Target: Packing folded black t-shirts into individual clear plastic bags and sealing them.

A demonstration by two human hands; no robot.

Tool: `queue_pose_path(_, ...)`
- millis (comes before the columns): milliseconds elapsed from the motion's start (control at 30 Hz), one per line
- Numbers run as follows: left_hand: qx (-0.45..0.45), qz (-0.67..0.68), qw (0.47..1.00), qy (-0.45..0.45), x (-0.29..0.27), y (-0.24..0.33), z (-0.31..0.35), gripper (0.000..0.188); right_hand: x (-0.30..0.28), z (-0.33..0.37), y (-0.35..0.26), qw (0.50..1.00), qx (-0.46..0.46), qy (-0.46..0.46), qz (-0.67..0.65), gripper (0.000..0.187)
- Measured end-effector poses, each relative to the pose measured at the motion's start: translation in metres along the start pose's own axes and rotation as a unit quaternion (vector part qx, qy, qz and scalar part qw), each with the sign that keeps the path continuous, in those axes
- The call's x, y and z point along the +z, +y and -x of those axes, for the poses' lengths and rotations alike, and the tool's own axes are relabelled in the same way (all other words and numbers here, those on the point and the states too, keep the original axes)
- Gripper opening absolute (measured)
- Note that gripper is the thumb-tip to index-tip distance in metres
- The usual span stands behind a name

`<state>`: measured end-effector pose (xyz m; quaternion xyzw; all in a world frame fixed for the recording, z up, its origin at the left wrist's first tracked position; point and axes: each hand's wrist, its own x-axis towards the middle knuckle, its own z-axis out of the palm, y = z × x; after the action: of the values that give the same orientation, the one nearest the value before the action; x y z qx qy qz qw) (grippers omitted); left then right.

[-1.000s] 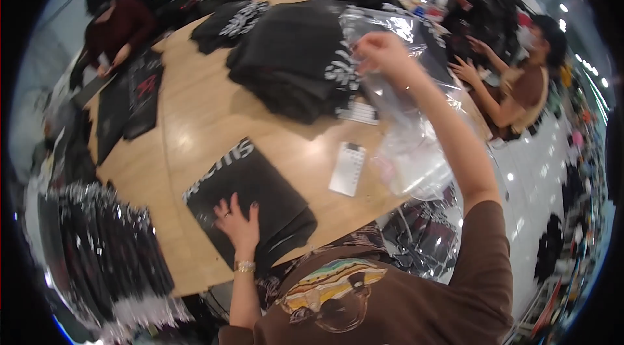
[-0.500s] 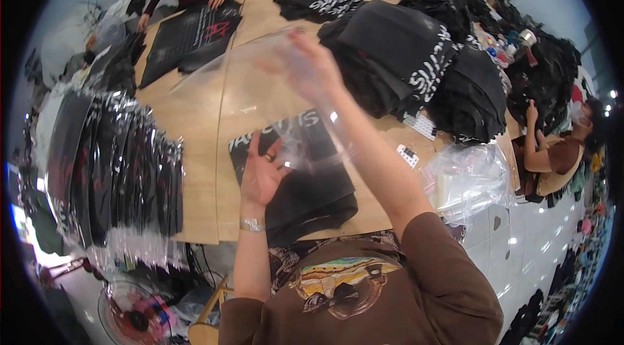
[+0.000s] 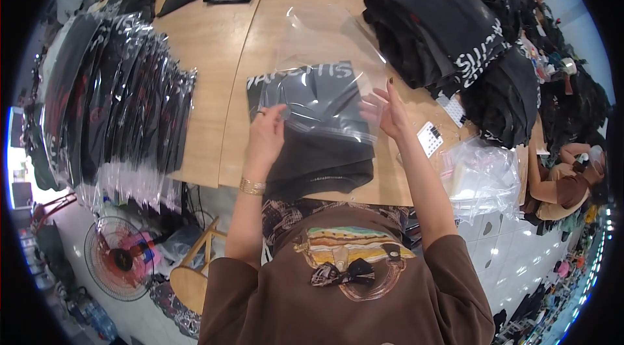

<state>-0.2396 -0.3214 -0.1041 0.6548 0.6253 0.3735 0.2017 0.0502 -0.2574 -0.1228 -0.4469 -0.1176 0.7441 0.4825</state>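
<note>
A clear plastic bag [image 3: 318, 36] lies spread over a folded black garment [image 3: 318, 163] with white lettering, its near edge crossing the garment. My left hand [image 3: 267, 133] pinches the bag at its left side. At the bag's right side is my right hand [image 3: 392, 112], thumb raised and fingers stretched out, their tips seen through the film. Whether those tips are inside the bag or only under it, I cannot tell.
Bagged black garments [image 3: 117, 98] stand in a row at the left. Folded black garments [image 3: 435, 26] are piled at the right, near white cards [image 3: 429, 139] and more clear bags [image 3: 484, 176]. A fan [image 3: 120, 258] and wooden stool [image 3: 195, 280] stand below the table. A co-worker [image 3: 562, 185] sits at far right.
My right hand has come down from above the table with the bag, which now lies over the garment. My left hand has closed on the bag's side. The view has tilted nearer to me.
</note>
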Motion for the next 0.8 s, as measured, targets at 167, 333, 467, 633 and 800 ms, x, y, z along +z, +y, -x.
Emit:
queue_pose_path(167,0.011,-0.063,0.997,-0.041,0.008,0.0,0.043,0.024,0.0,0.039,0.019,0.991,0.044,-0.001,0.125,0.032)
queue_pose_path(333,-0.129,-0.109,0.963,-0.212,-0.013,0.04,0.038,0.021,-0.009,0.034,0.031,0.966,0.042,-0.004,0.256,0.014)
queue_pose_path(467,-0.098,-0.168,0.96,-0.202,0.004,0.065,0.023,0.027,-0.003,0.033,0.031,0.934,-0.037,0.023,0.354,0.018)
queue_pose_path(633,0.042,-0.074,0.99,-0.114,0.042,0.065,0.013,0.039,0.004,0.028,0.023,0.921,-0.088,0.045,0.377,0.03)
queue_pose_path(800,0.102,-0.152,0.974,-0.13,0.05,0.052,0.011,0.039,-0.007,0.019,0.021,0.917,-0.109,0.084,0.374,0.037)
